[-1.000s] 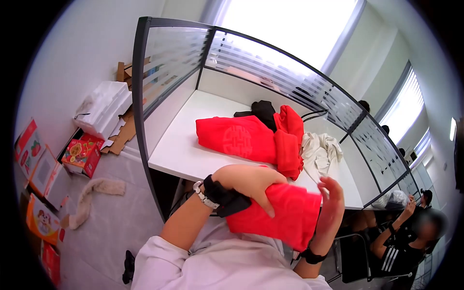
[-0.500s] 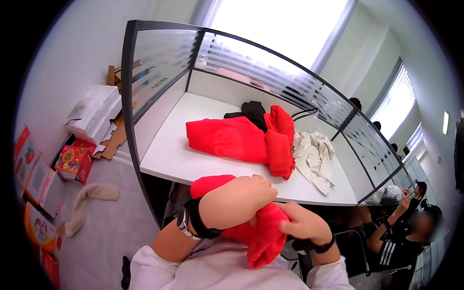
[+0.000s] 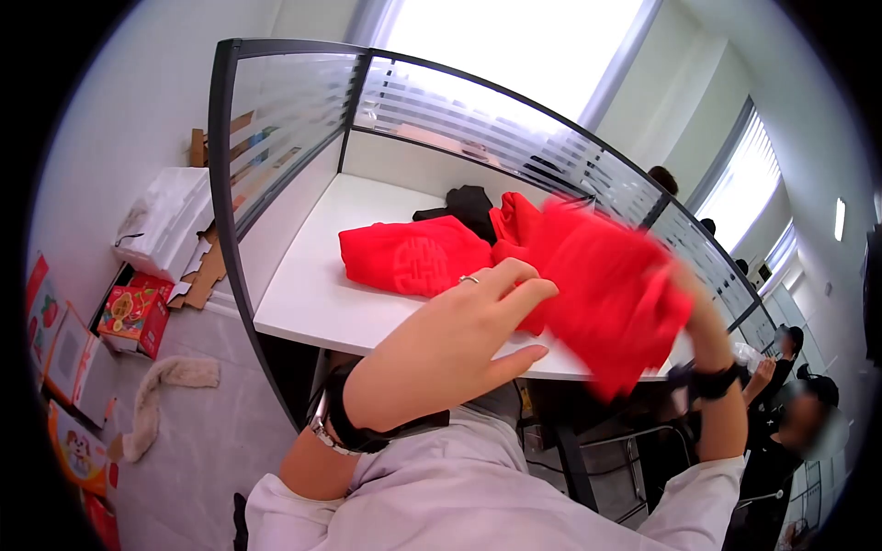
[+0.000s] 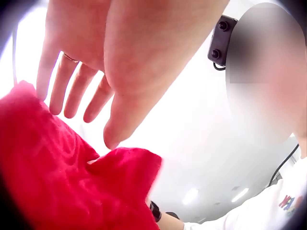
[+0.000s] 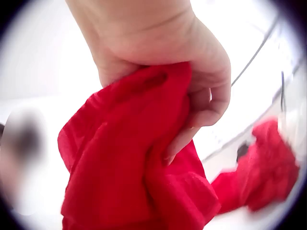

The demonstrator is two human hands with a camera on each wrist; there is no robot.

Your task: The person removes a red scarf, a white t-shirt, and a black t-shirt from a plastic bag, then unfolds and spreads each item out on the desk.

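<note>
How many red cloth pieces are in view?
2 at least: the red cloth in the right hand and the emblem-marked bundle on the desk. The bunched red piece beside that bundle, partly hidden, may be a third.

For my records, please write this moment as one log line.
right fingers: grip red cloth | left fingers: hold nothing | desk: red fabric with emblem, black cloth

There are two bare hands, one left hand [image 3: 446, 340] and one right hand [image 5: 163, 48], and one soft red cloth [image 3: 602, 285] held. I count two black wrist straps [image 3: 717, 381], one silver link wristwatch [image 3: 331, 435], one thin metal ring [image 4: 70, 58], one white flat-topped desk [image 3: 299, 298], one crumpled black cloth [image 3: 471, 209], one white foam box [image 3: 170, 225] and one furry beige strip [image 3: 144, 413].
</note>
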